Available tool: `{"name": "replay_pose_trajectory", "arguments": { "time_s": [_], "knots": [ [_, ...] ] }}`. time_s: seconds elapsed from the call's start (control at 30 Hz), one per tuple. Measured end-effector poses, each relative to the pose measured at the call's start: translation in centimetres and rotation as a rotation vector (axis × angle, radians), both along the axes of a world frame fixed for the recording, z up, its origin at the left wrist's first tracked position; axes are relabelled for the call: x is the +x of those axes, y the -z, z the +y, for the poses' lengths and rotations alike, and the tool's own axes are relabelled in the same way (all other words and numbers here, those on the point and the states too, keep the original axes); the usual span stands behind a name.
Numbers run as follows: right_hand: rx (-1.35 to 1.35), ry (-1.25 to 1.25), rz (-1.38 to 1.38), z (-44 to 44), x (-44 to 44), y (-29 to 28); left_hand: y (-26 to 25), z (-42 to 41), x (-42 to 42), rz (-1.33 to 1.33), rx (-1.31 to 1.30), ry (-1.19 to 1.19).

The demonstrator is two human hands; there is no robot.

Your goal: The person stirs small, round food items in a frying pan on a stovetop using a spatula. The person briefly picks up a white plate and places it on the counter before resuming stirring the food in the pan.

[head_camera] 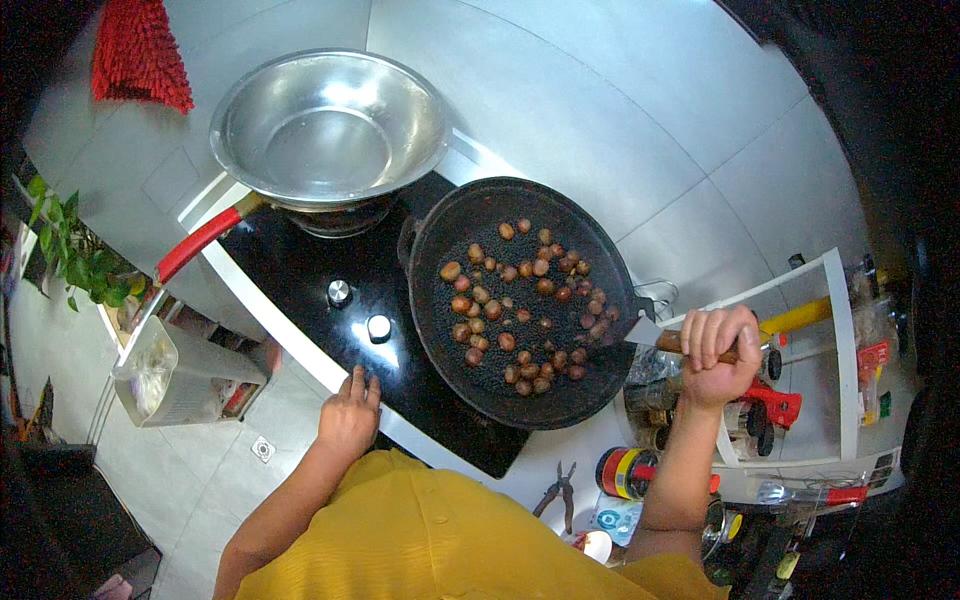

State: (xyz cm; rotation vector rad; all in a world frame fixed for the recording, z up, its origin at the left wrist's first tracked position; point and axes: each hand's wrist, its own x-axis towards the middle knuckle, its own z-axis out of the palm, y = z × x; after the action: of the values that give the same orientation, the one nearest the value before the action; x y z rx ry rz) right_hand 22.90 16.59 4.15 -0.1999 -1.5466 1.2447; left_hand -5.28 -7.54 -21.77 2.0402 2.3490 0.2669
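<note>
My right hand [720, 356] grips the wooden handle of a spatula [643, 331]. Its metal blade reaches over the right rim of a black cast-iron pan [517, 417], and the tip is hard to make out against the dark contents. Brown chestnuts [493, 309] lie scattered in the pan on a bed of small black pebbles [487, 384]. My left hand [350, 412] rests, holding nothing, on the white front edge of the black glass cooktop [300, 262]. Two control knobs [379, 328] lie beyond its fingers.
A wide stainless-steel basin [330, 154] stands over the left burner, with a red-gripped handle [196, 244] jutting out beside it. Pliers [556, 499] and a red-and-yellow jar [621, 472] are near my right forearm. A white rack [844, 360] borders the right side; a grey bin [199, 382] stands left.
</note>
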Motion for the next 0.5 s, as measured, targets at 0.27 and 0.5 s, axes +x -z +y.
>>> {"name": "replay_pose_trajectory", "arguments": {
  "time_s": [0.27, 0.5],
  "knots": [
    [-0.071, 0.069, 0.182, 3.4, -7.7, 3.7, -0.4, 0.1, 0.0, -0.013, -0.037, -0.004],
    [-0.195, 0.121, 0.301, 5.5, -13.3, 3.2, -0.8, 0.4, 0.1, 0.008, -0.118, -0.014]
  ]
}}
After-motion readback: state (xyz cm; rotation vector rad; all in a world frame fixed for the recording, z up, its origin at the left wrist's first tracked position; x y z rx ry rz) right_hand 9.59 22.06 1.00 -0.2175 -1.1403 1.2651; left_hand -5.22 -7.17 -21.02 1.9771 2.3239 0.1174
